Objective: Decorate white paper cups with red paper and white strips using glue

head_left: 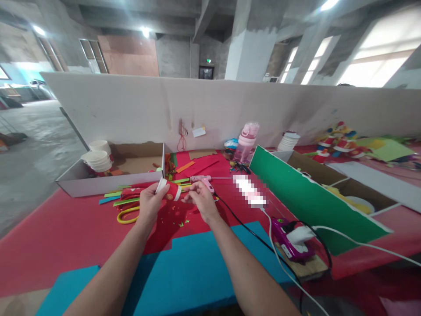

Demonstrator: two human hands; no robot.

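My left hand [151,200] is closed around a paper cup [171,192] lying on its side in the air above the table. Red paper with a small round brown mark covers the cup between its white ends. Just right of the cup, my right hand [201,201] has loosely curled, parted fingers; nothing shows clearly between them. Behind that hand rests a pink glue gun [201,179] with a black cord. Yellow-handled scissors [127,216] lie beside my left wrist, close to green and blue paper strips [126,202].
At left, an open box [108,186] holds stacked white cups [98,161]. A green-sided divided box [309,202] stands at right, near a purple power strip [291,241] with trailing cords. A pink bottle [246,142] stands by the white partition [138,109]. Blue sheets [197,267] cover the near edge.
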